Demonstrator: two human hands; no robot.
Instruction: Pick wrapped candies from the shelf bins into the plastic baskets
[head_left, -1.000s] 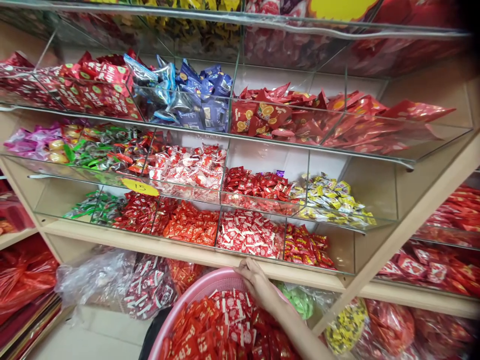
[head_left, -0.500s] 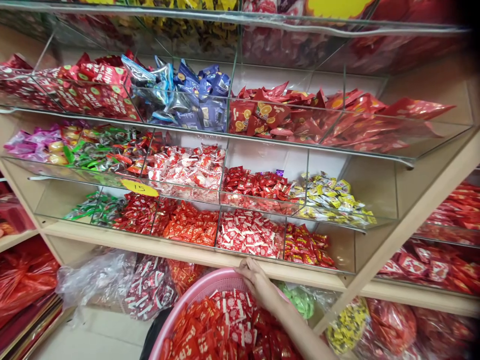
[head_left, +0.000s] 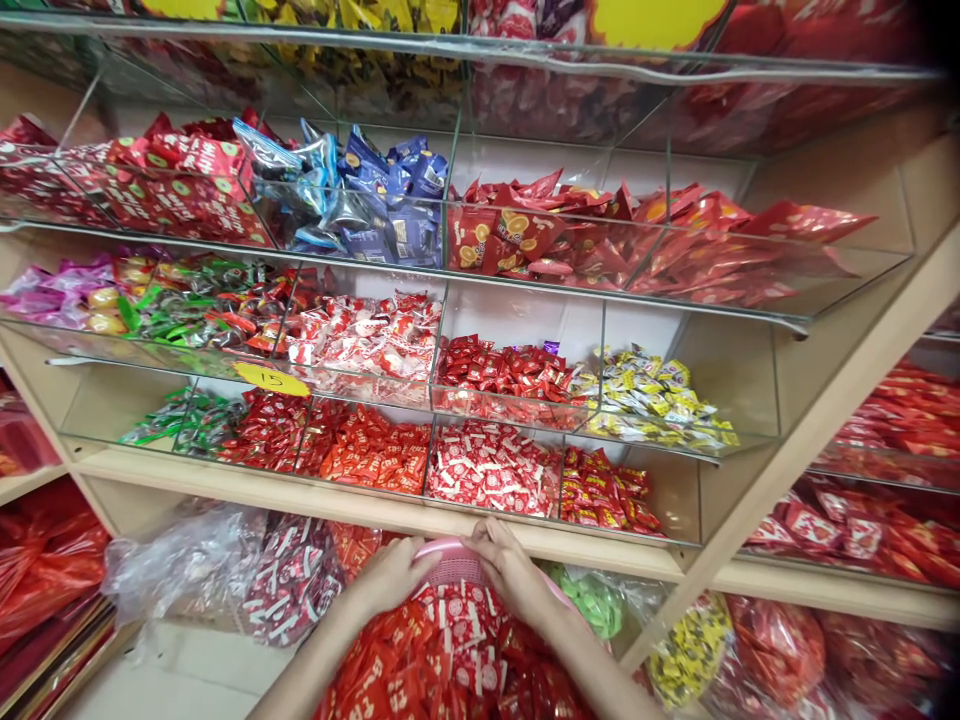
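Pink basket (head_left: 448,568) sits low in the middle of the view, and we have both hands on its far rim. Left hand (head_left: 394,575) is over the rim's left part, right hand (head_left: 510,565) over its right part, a short stretch of rim bare between them. Fingers look curled over the edge on both, so we read each as gripping the rim; undersides hidden, thumbs unclear. Neither hand is nearer: both touch it. The basket's body lies below the hands and back toward the wearer, between the two forearms. It looks round, so we call no long axis; near side is cut off by the frame. Red candies (head_left: 397,650) fill it. Beyond the hands runs the wooden shelf edge (head_left: 360,502), close by; we can't tell whether the rim touches it. White-and-red candies (head_left: 491,470) lie in a bin just above.
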